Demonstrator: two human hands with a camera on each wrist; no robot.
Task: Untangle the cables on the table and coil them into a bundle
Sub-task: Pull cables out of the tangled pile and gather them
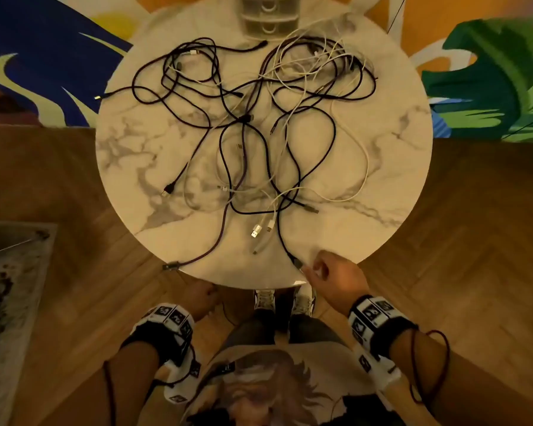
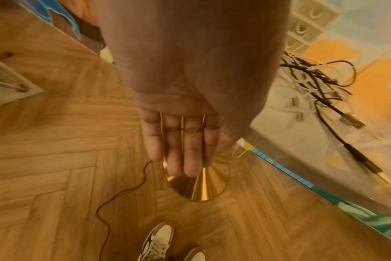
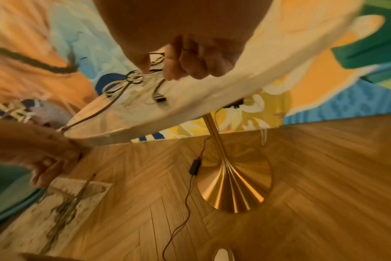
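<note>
- Cables [image 1: 246,124] sprawled in one tangle across the round bench [image 1: 120,155], black and white strands crossing, thickest toward the far side by the drawer unit [image 1: 270,13].
- Right hand [image 1: 330,272] at the near rim of the bench, fingers curled beside the black plug [image 1: 296,262]; whether already pinching it, cannot tell.
- Left hand [image 2: 181,141] below the near rim, fingers straight and relaxed, holding nothing.
- Step in hand, by judgement: taking one free end to start pulling a single cable out of the tangle.
- Best to grip the plug body, not the thin strand behind it.
- Best to draw slowly toward the near rim, watching where that black strand runs up through the middle of the tangle.
- Worth bringing the left hand up to hold down the crossing strands, so the whole tangle does not drag along.
- Risk: a hard tug tightening a knot, or sweeping the white plugs [image 1: 260,230] just beyond the black plug off the bench.
</note>
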